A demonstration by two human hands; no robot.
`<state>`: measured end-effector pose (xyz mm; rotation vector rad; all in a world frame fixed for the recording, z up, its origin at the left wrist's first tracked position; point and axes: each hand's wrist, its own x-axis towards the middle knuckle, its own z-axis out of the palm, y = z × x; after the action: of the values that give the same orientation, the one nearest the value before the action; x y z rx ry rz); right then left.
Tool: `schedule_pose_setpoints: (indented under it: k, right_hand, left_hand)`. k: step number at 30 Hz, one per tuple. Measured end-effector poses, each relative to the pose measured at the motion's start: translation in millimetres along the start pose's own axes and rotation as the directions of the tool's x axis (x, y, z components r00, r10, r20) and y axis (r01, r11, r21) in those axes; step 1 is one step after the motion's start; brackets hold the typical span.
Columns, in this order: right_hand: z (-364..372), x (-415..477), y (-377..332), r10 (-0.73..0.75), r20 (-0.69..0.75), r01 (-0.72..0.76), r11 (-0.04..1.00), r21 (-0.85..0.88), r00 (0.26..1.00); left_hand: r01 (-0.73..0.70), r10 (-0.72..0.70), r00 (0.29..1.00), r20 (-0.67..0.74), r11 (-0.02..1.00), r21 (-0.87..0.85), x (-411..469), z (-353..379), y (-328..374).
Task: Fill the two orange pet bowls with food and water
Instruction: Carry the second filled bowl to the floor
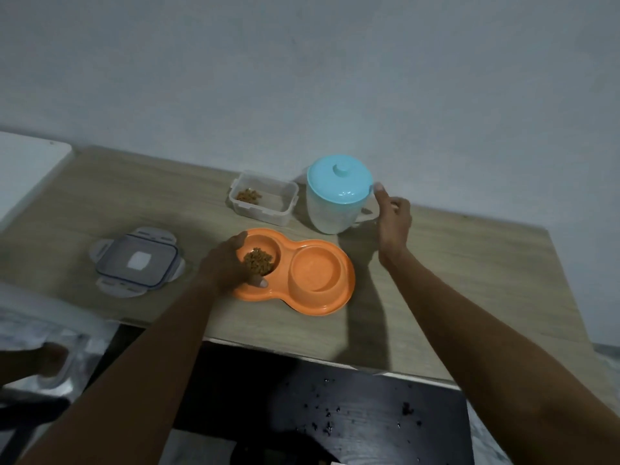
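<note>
Kibble (257, 260) fills left bowl (265, 243); right bowl (315, 268) dry.

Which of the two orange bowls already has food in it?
The left bowl, under the left hand, holds brown kibble. The right bowl looks empty.

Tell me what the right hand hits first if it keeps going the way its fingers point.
Probably the jug: the right hand points up-left at its blue lid rim, thumb tip apparently touching already, though depth is unclear.
</note>
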<state>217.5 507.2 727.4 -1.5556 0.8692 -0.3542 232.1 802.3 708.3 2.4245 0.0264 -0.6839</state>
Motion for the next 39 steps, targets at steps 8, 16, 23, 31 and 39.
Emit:
schedule_pose_setpoints:
  k: [8,16,23,31,39]
  right_hand:
    - [-15.1,-113.3,89.4,0.091,-0.032,-0.092,0.807,-0.583,0.995]
    - [6.0,-123.4,83.4,0.202,-0.021,-0.194,0.901,-0.389,0.979]
    - [-29.1,-134.9,77.3,0.179,0.003,-0.175,0.967,-0.186,0.984]
    - [-129.9,-137.6,72.8,0.139,-0.06,-0.14,0.99,-0.004,0.988]
    - [-324.2,-113.8,70.7,0.052,-0.109,-0.046,0.997,0.057,0.993]
  left_hand:
    - [0.008,-0.044,0.988,-0.151,0.973,-0.229,-7.7,5.1,-2.9]
    - [0.081,-0.17,0.955,-0.245,0.938,-0.337,-11.4,-3.7,-16.1]
    - [0.047,-0.171,0.957,-0.235,0.889,-0.455,-31.8,4.1,0.4]
    - [-0.086,-0.046,0.963,-0.265,0.88,-0.467,-83.5,43.1,74.6]
    - [-0.185,0.069,0.958,-0.278,0.889,-0.418,-167.5,158.5,197.4]
